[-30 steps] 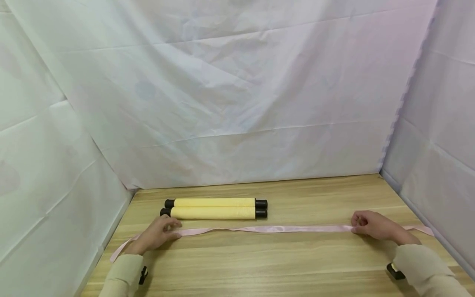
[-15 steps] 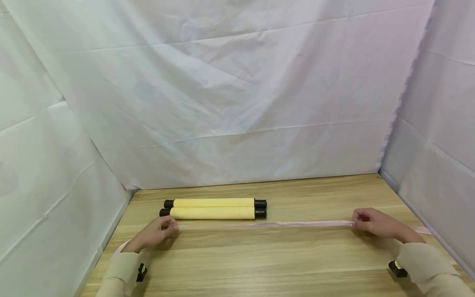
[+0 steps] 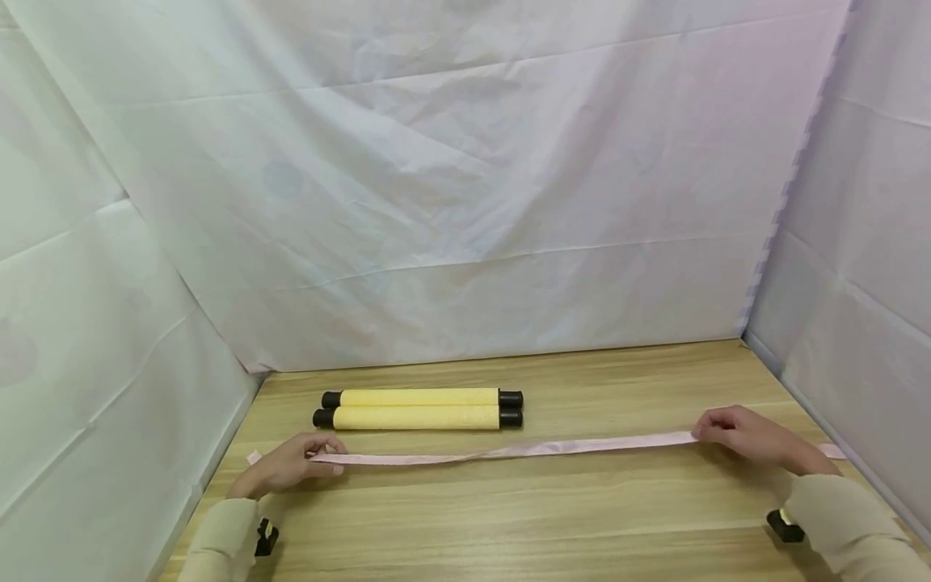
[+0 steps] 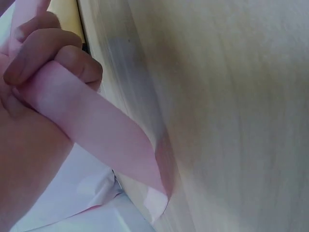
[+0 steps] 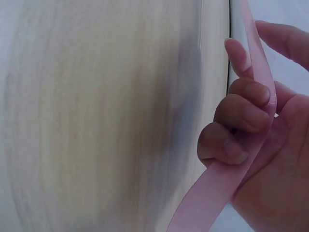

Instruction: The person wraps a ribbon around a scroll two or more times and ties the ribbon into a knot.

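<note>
A long pink ribbon (image 3: 553, 447) stretches between both hands across the table, with a slight twist near its middle. My left hand (image 3: 294, 465) grips it at the left; in the left wrist view the fingers (image 4: 43, 55) curl over the ribbon (image 4: 91, 116), whose tail hangs past the palm down to the wood. At the right, my right hand (image 3: 752, 439) holds the other side. The right wrist view shows three fingers (image 5: 241, 113) curled round the ribbon (image 5: 203, 203) against the palm, the index finger and thumb apart from each other.
Two yellow rolls (image 3: 418, 417) with black ends lie side by side behind the ribbon, left of centre. The wood-grain table (image 3: 509, 525) is enclosed by white cloth walls (image 3: 465, 202) at the back and both sides.
The left hand has moved slightly left and nearer the body, drawing the ribbon with it. The ribbon rose, turned edge-on, then showed its flat face again. The right hand shifted little.
</note>
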`<state>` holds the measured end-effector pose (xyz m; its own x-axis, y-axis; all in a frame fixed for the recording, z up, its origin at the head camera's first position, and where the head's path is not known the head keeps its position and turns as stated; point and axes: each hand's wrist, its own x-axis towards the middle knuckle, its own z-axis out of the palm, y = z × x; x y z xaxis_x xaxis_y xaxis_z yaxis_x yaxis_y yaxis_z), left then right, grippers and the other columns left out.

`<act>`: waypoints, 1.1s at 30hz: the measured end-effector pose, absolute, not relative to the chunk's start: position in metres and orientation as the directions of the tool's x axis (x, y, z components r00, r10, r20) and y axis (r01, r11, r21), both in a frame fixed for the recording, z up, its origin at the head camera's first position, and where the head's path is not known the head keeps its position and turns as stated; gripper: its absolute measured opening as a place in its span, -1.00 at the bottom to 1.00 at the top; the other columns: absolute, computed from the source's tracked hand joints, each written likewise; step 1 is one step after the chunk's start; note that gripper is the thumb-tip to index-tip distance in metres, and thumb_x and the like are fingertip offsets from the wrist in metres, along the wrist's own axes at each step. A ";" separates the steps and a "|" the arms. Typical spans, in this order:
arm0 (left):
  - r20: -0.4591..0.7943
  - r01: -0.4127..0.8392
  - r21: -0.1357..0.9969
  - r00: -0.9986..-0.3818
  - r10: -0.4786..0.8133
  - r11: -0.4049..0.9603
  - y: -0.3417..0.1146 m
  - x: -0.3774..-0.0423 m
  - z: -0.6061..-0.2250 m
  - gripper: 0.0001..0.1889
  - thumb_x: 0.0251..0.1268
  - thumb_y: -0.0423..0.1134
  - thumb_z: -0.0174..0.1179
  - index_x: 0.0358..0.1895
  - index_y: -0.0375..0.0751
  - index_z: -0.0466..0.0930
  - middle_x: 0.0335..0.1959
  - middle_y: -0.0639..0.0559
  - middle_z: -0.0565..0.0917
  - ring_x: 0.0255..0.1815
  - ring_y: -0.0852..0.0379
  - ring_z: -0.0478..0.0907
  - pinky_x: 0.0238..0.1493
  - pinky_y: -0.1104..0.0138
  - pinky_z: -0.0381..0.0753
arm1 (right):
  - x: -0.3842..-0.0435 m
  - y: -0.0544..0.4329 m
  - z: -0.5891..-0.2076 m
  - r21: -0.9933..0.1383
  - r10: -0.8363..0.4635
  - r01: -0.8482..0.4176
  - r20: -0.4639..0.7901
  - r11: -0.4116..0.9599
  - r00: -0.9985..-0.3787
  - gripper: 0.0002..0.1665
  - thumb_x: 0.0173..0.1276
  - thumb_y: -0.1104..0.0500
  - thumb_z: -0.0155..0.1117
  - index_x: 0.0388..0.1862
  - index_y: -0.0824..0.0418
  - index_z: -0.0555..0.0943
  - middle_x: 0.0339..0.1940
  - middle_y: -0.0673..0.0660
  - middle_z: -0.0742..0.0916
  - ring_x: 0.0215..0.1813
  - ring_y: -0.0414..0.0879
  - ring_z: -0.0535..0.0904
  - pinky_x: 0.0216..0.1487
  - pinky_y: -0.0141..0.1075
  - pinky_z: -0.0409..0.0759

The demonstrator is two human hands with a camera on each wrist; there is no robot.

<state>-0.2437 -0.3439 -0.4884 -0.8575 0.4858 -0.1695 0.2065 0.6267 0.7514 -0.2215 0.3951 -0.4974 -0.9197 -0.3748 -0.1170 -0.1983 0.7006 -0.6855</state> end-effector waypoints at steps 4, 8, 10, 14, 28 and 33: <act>-0.174 0.209 0.729 -0.865 0.471 0.652 -0.345 -0.243 -0.486 -0.83 0.38 -0.08 0.24 -0.21 -0.08 0.68 -0.30 0.00 0.60 -0.30 0.23 0.44 -0.25 0.37 0.40 | -0.219 0.398 -0.498 -0.687 -0.349 -0.170 -0.130 0.707 -0.928 -0.77 0.51 0.09 0.16 -0.28 0.19 0.62 -0.35 0.01 0.59 -0.34 -0.35 0.36 -0.32 -0.40 0.31; -0.191 0.193 0.733 -0.862 0.470 0.652 -0.350 -0.245 -0.484 -0.72 0.47 -0.03 0.13 -0.26 -0.13 0.71 -0.28 0.03 0.67 -0.36 0.30 0.46 -0.30 0.41 0.44 | -0.218 0.400 -0.499 -0.705 -0.351 -0.166 -0.125 0.690 -0.928 -0.77 0.51 0.11 0.16 -0.29 0.23 0.59 -0.42 -0.03 0.53 -0.39 -0.34 0.34 -0.39 -0.38 0.27; -0.231 0.143 0.770 -0.846 0.481 0.622 -0.356 -0.247 -0.485 -0.68 0.49 -0.04 0.10 -0.25 -0.21 0.70 -0.38 0.05 0.65 -0.54 0.34 0.38 -0.49 0.45 0.40 | -0.218 0.402 -0.500 -0.703 -0.350 -0.171 -0.118 0.690 -0.929 -0.78 0.51 0.11 0.17 -0.30 0.22 0.58 -0.45 -0.06 0.50 -0.41 -0.34 0.33 -0.41 -0.37 0.26; -0.321 0.008 0.838 -0.801 0.505 0.546 -0.372 -0.247 -0.486 -0.63 0.53 -0.08 0.06 -0.21 -0.36 0.66 -0.52 0.12 0.57 -0.75 0.36 0.15 -0.73 0.52 0.19 | -0.216 0.406 -0.503 -0.672 -0.349 -0.214 -0.071 0.709 -0.934 -0.81 0.49 0.13 0.20 -0.35 0.17 0.58 -0.50 -0.12 0.47 -0.43 -0.36 0.32 -0.42 -0.38 0.24; -0.398 -0.103 0.752 -0.858 0.324 0.652 -0.426 -0.236 -0.479 -0.65 0.49 -0.15 0.12 -0.24 -0.44 0.69 -0.60 0.13 0.57 -0.67 0.33 0.30 -0.62 0.49 0.30 | -0.208 0.426 -0.512 -0.570 -0.291 -0.250 0.020 0.783 -0.957 -0.74 0.41 0.18 0.27 -0.50 0.11 0.50 -0.55 -0.17 0.46 -0.48 -0.40 0.28 -0.44 -0.41 0.23; -0.342 -0.072 0.606 -0.922 0.179 0.792 -0.437 -0.230 -0.471 -0.70 0.39 -0.19 0.20 -0.42 -0.39 0.63 -0.60 0.08 0.55 -0.58 0.22 0.36 -0.50 0.39 0.38 | -0.207 0.429 -0.514 -0.533 -0.257 -0.219 0.003 0.817 -0.966 -0.72 0.39 0.15 0.30 -0.51 0.09 0.49 -0.54 -0.14 0.47 -0.48 -0.39 0.28 -0.41 -0.41 0.24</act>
<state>-0.2305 -0.4374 -0.4710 -0.9224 0.1786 -0.3424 -0.0717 0.7921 0.6062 -0.2074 0.4291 -0.5136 -0.9664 -0.2570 0.0031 -0.2191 0.8175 -0.5327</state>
